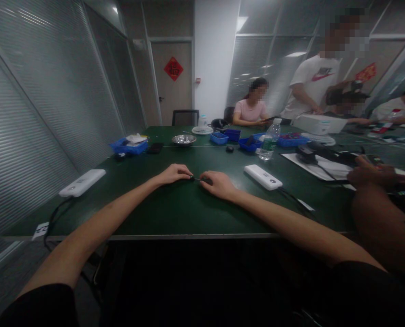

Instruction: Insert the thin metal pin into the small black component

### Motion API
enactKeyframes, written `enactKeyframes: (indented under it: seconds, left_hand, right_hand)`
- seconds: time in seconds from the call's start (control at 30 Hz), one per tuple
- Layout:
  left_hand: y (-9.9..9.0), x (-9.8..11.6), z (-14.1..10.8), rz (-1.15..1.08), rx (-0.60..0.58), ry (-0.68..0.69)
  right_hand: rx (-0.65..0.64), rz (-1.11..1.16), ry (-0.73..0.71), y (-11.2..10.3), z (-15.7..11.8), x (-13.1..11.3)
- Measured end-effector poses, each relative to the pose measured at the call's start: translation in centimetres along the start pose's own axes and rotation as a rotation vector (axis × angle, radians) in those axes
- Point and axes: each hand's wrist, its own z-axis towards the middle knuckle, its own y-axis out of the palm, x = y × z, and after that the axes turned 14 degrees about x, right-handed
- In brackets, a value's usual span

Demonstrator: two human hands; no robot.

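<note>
Over the middle of the dark green table, my left hand [175, 174] pinches a small black item [192, 177] at its fingertips. Just to the right, my right hand [218, 184] is closed around a dark object [207, 180], mostly hidden by the fingers. A thin, light-coloured shaft spans the short gap between the two hands and seems to touch the black item. What exactly the two objects are is too small to tell.
White power banks with cables lie left [82, 183] and right [262, 177]. Farther back are a metal bowl [184, 140], blue trays [129, 146] and a water bottle [269, 140]. Another person's arm [372, 200] reaches in at the right, beside a white board [320, 168].
</note>
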Motion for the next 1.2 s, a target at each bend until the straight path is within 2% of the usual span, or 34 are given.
enactKeyframes:
  seconds: [0.2, 0.43, 0.7, 0.9, 1.07, 1.2]
  left_hand:
    - [0.2, 0.3, 0.0, 0.004, -0.021, 0.016]
    - [0.7, 1.0, 0.0, -0.04, -0.106, 0.0]
    - [1.5, 1.5, 0.0, -0.068, -0.116, -0.02]
    - [1.7, 1.4, 0.0, -0.132, -0.115, -0.106]
    - [1.3, 1.3, 0.1, -0.098, -0.09, -0.161]
    - [1.0, 1.2, 0.0, 0.018, -0.087, -0.081]
  right_hand:
    - [-0.005, 0.001, -0.027, -0.2, -0.2, -0.1]
    - [-0.024, 0.003, -0.073, -0.1, -0.2, 0.0]
    - [-0.008, 0.01, -0.072, 0.1, -0.3, 0.1]
    - [0.04, 0.03, 0.042, 0.3, 0.0, 0.0]
    - [0.051, -0.06, 0.254, 0.3, 0.4, 0.5]
    - [0.064, -0.071, 0.335, 0.4, 0.5, 0.9]
